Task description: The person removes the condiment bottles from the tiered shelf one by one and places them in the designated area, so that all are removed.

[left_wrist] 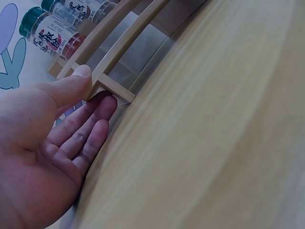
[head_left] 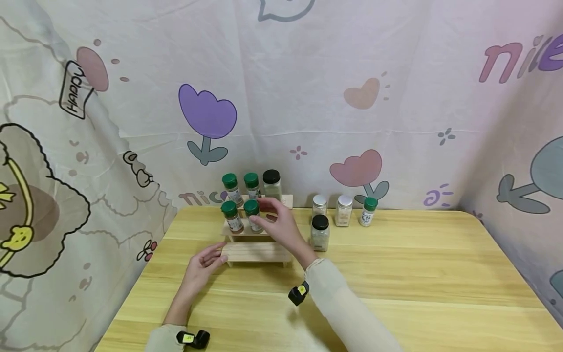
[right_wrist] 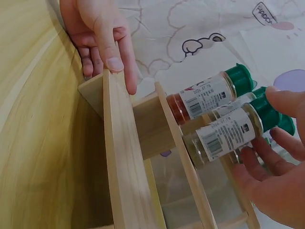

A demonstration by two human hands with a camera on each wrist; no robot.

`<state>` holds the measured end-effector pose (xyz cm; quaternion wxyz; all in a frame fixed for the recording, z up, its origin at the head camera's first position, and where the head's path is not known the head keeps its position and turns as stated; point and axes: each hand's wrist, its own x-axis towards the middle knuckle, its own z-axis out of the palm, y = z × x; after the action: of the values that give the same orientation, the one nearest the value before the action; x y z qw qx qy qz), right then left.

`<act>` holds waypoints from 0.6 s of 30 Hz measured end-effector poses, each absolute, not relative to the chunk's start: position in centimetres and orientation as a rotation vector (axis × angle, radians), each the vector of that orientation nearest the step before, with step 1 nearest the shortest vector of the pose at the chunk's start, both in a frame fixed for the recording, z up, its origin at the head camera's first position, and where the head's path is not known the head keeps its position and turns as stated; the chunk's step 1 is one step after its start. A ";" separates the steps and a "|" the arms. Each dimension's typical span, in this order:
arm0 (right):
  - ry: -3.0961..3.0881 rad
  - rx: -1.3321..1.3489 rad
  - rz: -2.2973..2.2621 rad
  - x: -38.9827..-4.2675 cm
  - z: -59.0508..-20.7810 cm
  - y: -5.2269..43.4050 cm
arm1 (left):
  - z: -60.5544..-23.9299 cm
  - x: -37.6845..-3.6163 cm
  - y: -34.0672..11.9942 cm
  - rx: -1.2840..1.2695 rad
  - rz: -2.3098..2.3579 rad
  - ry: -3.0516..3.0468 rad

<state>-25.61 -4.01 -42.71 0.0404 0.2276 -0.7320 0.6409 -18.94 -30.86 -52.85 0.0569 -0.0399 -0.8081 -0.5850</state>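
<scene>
In the head view, a three-step wooden rack [head_left: 259, 252] bears several spice jars. The right hand [head_left: 279, 225] has its thumb and fingers about the green cap of a spice jar [right_wrist: 224, 136] standing on the middle step. Beside it on that step is another green-capped jar [right_wrist: 205, 98] with reddish contents. At the rack's left end, the left hand [head_left: 204, 266] holds the lowest step, thumb [left_wrist: 82, 71] on top and fingers [left_wrist: 97, 133] at the side. No jars stand on this lowest step. Two green-capped jars [head_left: 231, 188] and a black-capped jar [head_left: 272, 183] occupy the top step.
Right of the rack, on the wooden table [head_left: 418, 274], stand a black-capped jar [head_left: 320, 234], two silver-capped jars [head_left: 343, 212] and a small green-capped jar [head_left: 367, 212]. A printed cloth [head_left: 290, 98] hangs behind the table.
</scene>
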 end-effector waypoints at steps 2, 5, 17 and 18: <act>-2.247 0.684 1.962 -25.7 -42.7 -4.2 | -52.9 -19.0 -30.8 -0.126 -1.778 -2.452; -2.243 0.668 1.962 -25.8 -42.7 -4.5 | -53.0 -19.1 -30.7 -0.129 -1.782 -2.454; -2.197 0.705 1.957 -25.9 -42.7 -5.1 | -52.9 -19.0 -30.9 -0.145 -1.781 -2.446; -2.191 0.709 1.963 -25.9 -42.7 -5.1 | -52.9 -18.9 -31.0 -0.145 -1.781 -2.446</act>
<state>-25.88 -5.13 -42.74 0.0577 0.2339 -0.7230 0.6475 -18.95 -30.95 -52.88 0.0562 -0.0478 -0.8062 -0.5870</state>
